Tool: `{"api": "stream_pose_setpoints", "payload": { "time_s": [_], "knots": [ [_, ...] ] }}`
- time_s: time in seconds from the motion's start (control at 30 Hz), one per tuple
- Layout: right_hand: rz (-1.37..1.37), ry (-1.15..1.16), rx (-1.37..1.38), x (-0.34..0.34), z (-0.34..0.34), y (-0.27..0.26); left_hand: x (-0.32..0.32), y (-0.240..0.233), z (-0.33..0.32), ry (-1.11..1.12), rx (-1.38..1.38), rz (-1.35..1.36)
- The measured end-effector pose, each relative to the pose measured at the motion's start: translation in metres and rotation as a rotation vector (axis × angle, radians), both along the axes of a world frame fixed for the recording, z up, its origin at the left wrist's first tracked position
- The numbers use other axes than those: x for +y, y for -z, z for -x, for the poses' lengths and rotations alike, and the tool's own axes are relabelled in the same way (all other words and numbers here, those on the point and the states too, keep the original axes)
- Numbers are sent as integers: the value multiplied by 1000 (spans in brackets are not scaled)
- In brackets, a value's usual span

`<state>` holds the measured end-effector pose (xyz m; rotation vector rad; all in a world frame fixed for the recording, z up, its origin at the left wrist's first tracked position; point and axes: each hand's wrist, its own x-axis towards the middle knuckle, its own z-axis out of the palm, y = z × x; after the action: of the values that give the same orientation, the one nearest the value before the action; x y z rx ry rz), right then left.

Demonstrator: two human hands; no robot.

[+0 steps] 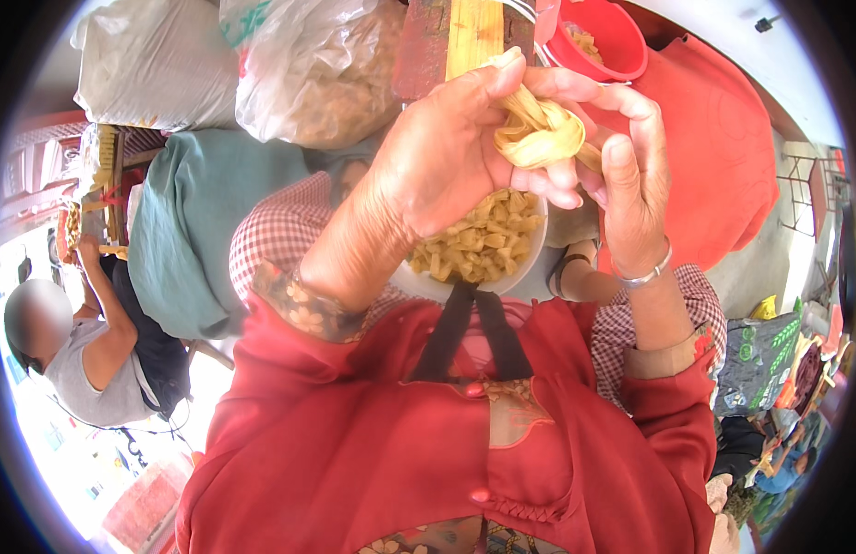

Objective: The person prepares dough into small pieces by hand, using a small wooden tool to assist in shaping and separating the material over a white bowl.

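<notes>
A pale yellow, fibrous strip, folded into a loose knot, lies in my hands above my lap. My left hand cradles it, palm turned up, with the thumb raised along its upper end. From the other side my right hand, with a silver bangle at the wrist, has its fingers curled around the knot's tail. Parts of the fingers are hidden behind the strip and each other. Below the hands, a white bowl holds many small yellow folded pieces, partly covered by my left wrist.
Plastic bags of pieces stand at the upper left beside a teal cloth. A wooden board lies ahead. A red basin stands near a red cloth. A person sits at the left.
</notes>
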<state>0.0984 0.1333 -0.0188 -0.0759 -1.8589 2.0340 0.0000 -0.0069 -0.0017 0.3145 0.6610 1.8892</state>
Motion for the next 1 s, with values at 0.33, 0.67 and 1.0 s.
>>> {"api": "stream_pose_setpoints", "payload": {
  "time_s": [0.33,0.67,1.0],
  "knots": [
    [-222,-37,-166,19,-20,2,-15,-5,17,-61,-109,-5],
    [-350,-12,-194,9,-8,14,-9,-5,0,-221,605,559],
    [-23,-260,-385,-1,8,4,-13,-19,2,-157,513,514]
  ]
}}
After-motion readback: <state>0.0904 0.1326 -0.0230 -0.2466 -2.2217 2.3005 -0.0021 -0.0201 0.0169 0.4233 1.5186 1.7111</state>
